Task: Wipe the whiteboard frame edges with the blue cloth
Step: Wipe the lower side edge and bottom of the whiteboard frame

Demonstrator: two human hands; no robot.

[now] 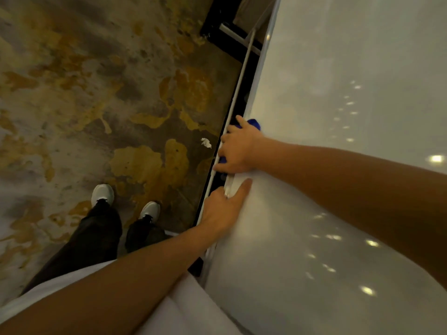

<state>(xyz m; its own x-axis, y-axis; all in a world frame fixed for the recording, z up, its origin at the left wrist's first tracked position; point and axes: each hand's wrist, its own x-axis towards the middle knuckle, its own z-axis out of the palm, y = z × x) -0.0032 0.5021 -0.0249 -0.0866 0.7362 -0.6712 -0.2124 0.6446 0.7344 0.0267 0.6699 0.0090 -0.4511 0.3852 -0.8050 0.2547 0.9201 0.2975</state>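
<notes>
The whiteboard [338,117] fills the right side of the head view, its glossy surface tilted away. Its pale frame edge [262,54] runs diagonally from top centre down to the lower middle. My right hand [238,148] presses the blue cloth [254,123] over that edge; only small blue patches show above and below the fingers. My left hand [223,209] grips the same edge just below, thumb on the board face, fingers wrapped behind the frame.
A thin white rail [242,76] runs beside the frame over a dark tray or stand part [227,27]. Below lies a stained, patchy floor [96,93] with a white paper scrap [206,142]. My white shoes [102,194] stand at lower left.
</notes>
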